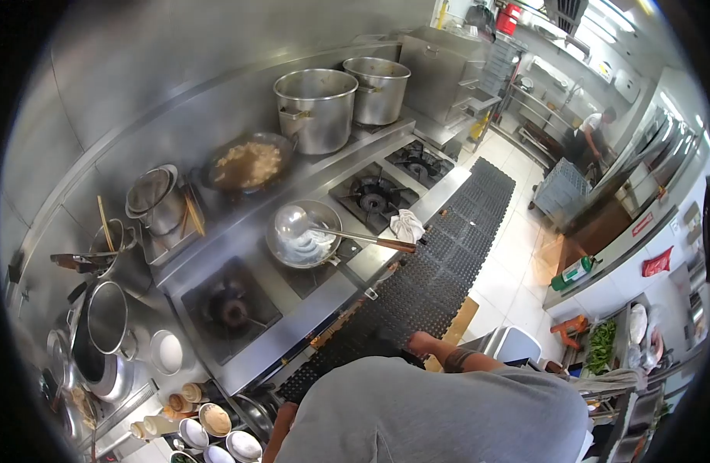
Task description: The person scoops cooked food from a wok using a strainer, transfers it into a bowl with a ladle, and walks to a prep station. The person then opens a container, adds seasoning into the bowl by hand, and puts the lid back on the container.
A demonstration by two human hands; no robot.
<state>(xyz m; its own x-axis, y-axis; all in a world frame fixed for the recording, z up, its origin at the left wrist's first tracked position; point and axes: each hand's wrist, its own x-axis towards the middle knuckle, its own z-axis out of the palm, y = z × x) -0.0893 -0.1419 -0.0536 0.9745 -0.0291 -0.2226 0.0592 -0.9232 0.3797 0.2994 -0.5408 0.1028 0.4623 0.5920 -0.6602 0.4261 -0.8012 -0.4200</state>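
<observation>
One ladle [293, 221] rests in the pan [281, 251]; the red label [642, 224] is illegible.

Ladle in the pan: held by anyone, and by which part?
Not held: the ladle rests in the pan, handle free. The right hand is away from it; whether that hand holds anything can't be told.

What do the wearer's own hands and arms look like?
Right hand looks gloveless; a dark band, tattoo or wristband (can't tell), circles the bare forearm. Left arm shows only as a bare strip beside the plain grey shirt.
</observation>
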